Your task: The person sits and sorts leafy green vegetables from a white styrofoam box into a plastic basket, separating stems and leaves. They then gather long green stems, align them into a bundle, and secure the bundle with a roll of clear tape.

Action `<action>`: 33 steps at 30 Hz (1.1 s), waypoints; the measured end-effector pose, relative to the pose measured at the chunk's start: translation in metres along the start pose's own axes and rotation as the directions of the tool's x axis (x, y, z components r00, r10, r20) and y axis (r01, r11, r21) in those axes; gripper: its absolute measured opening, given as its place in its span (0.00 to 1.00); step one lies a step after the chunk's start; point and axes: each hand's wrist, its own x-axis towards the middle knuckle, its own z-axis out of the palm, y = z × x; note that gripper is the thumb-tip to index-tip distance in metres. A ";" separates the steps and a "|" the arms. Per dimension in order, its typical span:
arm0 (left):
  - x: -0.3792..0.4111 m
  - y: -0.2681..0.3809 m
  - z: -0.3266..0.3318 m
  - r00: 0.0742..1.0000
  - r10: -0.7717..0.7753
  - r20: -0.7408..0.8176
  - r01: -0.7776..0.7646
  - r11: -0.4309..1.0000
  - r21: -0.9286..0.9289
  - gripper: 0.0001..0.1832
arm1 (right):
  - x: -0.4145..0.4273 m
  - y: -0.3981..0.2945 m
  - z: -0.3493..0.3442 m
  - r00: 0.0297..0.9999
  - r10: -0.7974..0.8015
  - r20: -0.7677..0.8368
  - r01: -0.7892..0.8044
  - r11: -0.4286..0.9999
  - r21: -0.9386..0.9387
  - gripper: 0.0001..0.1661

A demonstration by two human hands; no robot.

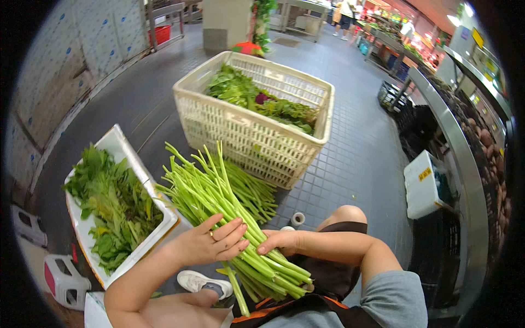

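A thick bundle of long green leaf-vegetable stems (pixel 205 197) lies slanted over my lap. My left hand (pixel 221 240), with a ring on one finger, rests spread over the bundle's near left side. From the right, my right hand (pixel 279 242) grips the same bundle, thumb on top. One stem (pixel 236 287) hangs apart below it. Behind the bundle, more cut stems (pixel 250 188) lie on the floor against a white plastic crate (pixel 250 127) with leafy greens (pixel 242 88) inside. To the left, a white foam box (pixel 137 164) holds loose leaves (pixel 115 209).
Small plastic stools (pixel 65 283) stand at the lower left. On the right are a metal-edged stall (pixel 447 123) with root vegetables, a white foam box (pixel 418 184) and a black crate (pixel 389 96). A small cylindrical object (pixel 298 219) is near my feet. People stand far back.
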 end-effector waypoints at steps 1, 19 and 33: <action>-0.008 0.003 -0.005 1.000 0.001 0.002 -0.001 1.000 -0.025 0.17 | 0.008 0.001 0.001 0.995 0.100 0.005 -0.100 0.995 0.001 0.36; -0.110 -0.019 -0.067 0.687 -0.585 0.431 0.620 0.782 0.073 0.29 | 0.230 -0.073 0.011 0.767 0.576 0.283 -0.584 0.809 -0.063 0.28; -0.161 -0.064 0.038 0.581 -0.663 0.472 0.809 0.534 -0.246 0.49 | 0.296 -0.105 -0.052 0.773 0.577 0.262 -0.595 0.804 -0.016 0.26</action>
